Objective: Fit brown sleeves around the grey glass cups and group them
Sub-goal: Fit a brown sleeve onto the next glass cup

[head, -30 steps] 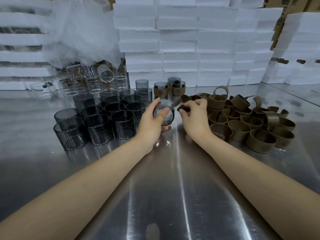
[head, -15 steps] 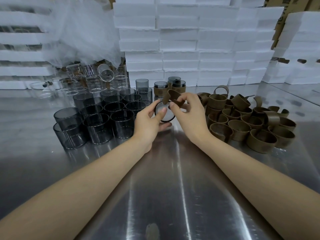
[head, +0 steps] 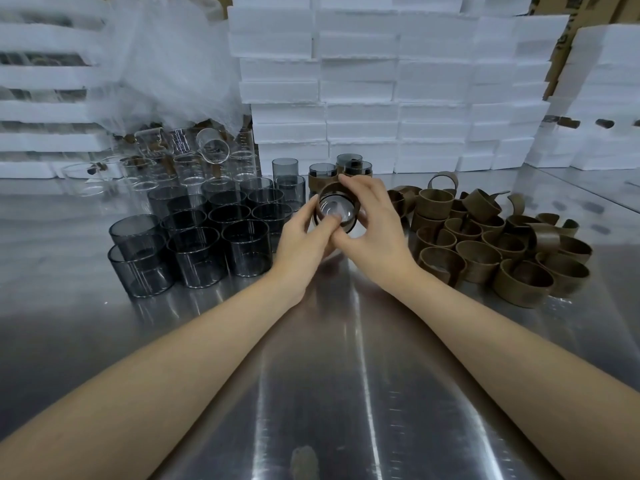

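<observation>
Brown sleeve (head: 328, 189) ringed the tilted grey glass cup (head: 336, 210), left grip (head: 304, 237) curled bracing it, right grip (head: 375, 230) pinching the sleeve, seemingly to seat it.

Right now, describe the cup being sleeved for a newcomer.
On the steel table, look between bare grey cups and loose sleeves. The left hand and right hand hold one cup, brown sleeve around it, tipped toward the camera unlike its neighbours.

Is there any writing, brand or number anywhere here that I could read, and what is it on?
None can be read.
Cardboard box, top right: dark printed marks, too blurred to read.
Grey glass cups, brown sleeves, white foam blocks: no lettering shows.
</observation>
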The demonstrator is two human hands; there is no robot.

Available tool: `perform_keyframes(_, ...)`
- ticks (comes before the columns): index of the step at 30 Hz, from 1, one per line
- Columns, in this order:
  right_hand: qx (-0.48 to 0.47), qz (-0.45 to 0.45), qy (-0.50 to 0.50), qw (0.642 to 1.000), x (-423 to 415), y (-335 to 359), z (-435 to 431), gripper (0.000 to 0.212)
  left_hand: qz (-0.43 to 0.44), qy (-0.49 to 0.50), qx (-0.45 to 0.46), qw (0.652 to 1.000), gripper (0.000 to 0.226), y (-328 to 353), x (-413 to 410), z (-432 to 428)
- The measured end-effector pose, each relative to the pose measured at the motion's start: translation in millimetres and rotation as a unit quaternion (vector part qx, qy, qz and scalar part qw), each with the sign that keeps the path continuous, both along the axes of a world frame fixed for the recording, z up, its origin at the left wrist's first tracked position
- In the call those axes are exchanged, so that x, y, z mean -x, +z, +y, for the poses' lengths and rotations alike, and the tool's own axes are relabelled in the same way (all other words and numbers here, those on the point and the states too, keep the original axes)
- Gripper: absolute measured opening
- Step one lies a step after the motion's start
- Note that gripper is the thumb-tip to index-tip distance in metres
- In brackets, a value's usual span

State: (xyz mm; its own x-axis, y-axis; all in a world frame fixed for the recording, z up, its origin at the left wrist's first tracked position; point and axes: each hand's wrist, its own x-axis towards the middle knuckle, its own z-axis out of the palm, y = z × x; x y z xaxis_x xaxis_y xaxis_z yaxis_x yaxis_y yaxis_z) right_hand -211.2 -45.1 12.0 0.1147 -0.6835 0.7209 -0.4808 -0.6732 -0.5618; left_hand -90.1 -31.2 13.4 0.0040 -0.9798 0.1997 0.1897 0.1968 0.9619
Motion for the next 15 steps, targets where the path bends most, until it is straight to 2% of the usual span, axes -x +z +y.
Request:
perform_keyframes(2,0.003,0.019,0.003,1.000,0.4,0.4,1.3,0.059,-0.026,0.005,0.014,1.000,0.034,-0.7,0.6,-0.1)
perform_keyframes(4,-0.006,0.026,0.013,1.000,0.7,1.1,3.7,0.057,-0.011,0.004,0.013,1.000,0.035,-0.2,0.2,0.7)
perform_keyframes(8,-0.029,-0.034,0.023,0.999,0.9,4.3,6.2,0.048,0.000,-0.006,0.008,1.000,0.036,1.5,0.6,2.0)
perform_keyframes(11,-0.076,-0.073,-0.004,0.994,1.1,5.9,4.7,0.046,-0.011,-0.005,0.011,1.000,0.046,1.3,2.6,1.9)
perform_keyframes(15,-0.105,-0.066,-0.023,0.992,-1.2,6.1,3.5,0.042,-0.004,-0.008,0.002,1.000,0.044,0.9,1.6,1.3)
